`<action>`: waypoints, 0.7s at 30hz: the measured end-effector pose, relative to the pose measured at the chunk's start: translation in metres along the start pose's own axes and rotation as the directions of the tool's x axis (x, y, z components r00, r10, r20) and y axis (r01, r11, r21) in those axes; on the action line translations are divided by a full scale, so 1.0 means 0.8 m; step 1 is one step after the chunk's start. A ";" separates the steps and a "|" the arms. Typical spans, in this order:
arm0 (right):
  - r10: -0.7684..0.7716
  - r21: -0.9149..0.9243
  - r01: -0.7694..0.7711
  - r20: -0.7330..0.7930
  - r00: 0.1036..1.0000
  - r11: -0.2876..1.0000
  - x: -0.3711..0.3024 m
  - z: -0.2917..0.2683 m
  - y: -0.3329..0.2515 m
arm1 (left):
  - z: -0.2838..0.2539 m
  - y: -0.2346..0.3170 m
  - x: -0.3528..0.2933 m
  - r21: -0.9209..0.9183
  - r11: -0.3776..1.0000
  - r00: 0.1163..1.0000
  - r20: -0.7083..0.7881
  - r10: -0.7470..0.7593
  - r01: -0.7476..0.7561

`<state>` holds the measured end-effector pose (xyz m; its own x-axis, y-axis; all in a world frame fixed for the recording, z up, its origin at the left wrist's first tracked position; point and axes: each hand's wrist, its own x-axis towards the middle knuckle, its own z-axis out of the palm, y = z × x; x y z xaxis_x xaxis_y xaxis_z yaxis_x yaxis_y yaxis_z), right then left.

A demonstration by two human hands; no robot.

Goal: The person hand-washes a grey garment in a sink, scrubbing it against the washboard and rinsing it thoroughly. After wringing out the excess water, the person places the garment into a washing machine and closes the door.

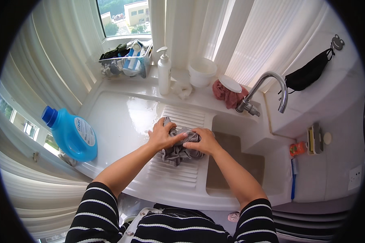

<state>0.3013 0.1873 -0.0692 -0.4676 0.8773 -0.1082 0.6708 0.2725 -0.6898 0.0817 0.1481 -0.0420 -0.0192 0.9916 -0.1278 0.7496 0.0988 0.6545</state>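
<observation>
A wet-looking grey cloth (pixel 175 154) lies bunched up on the ribbed washboard part (pixel 172 178) of the white laundry sink. My left hand (pixel 163 135) is closed on its left and upper side. From the right, my right hand (pixel 202 141) grips the same bundle, its thumb close to the left one. Part of the cloth is hidden under both hands, and loose folds spill out below them. Just right of the hands is the deep basin (pixel 235 166), its floor greyish brown; whether water stands in it, I cannot tell.
A blue detergent bottle (pixel 75 135) stands at left. Along the back are a clear box (pixel 125 65) of packets, a pump bottle (pixel 164 73), a white tub (pixel 202 72), a reddish cloth (pixel 227 95) and a curved tap (pixel 271 77). A blue brush (pixel 294 180) hangs right of the basin.
</observation>
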 end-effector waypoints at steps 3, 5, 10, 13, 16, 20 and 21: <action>-0.478 -0.329 0.387 -0.265 0.837 0.861 -0.109 0.025 -0.041 | 0.019 -0.037 -0.087 0.054 0.801 0.754 -0.306 0.581 -0.596; -0.655 -0.499 0.461 -0.337 0.677 0.733 -0.132 0.057 -0.028 | 0.038 -0.038 -0.113 0.218 0.664 0.631 -0.207 0.748 -0.716; -0.168 -0.112 0.137 -0.363 0.917 0.984 0.025 0.035 -0.006 | 0.051 -0.015 0.018 0.286 0.863 0.758 -0.415 0.502 -0.415; 0.083 -0.175 -0.121 -0.209 0.974 0.977 0.045 0.007 -0.008 | 0.029 -0.010 0.054 0.001 0.933 0.850 -0.412 0.327 -0.359; -0.093 0.025 0.091 0.054 0.994 0.995 0.001 -0.006 0.001 | 0.012 -0.022 -0.007 -0.130 0.886 0.860 -0.337 0.383 -0.446; -0.499 -0.273 0.437 -0.226 0.837 0.857 -0.107 0.032 -0.049 | 0.023 -0.038 -0.095 0.162 0.734 0.705 -0.204 0.679 -0.660; -0.534 -0.322 0.454 -0.235 0.812 0.831 -0.106 0.046 -0.049 | 0.035 -0.042 -0.095 0.221 0.718 0.692 -0.194 0.696 -0.660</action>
<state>0.2937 0.0875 -0.0593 -0.6031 0.6594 0.4488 0.5304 0.7518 -0.3917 0.0765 0.0671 -0.0749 0.3795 0.7707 0.5118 0.6968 -0.6020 0.3900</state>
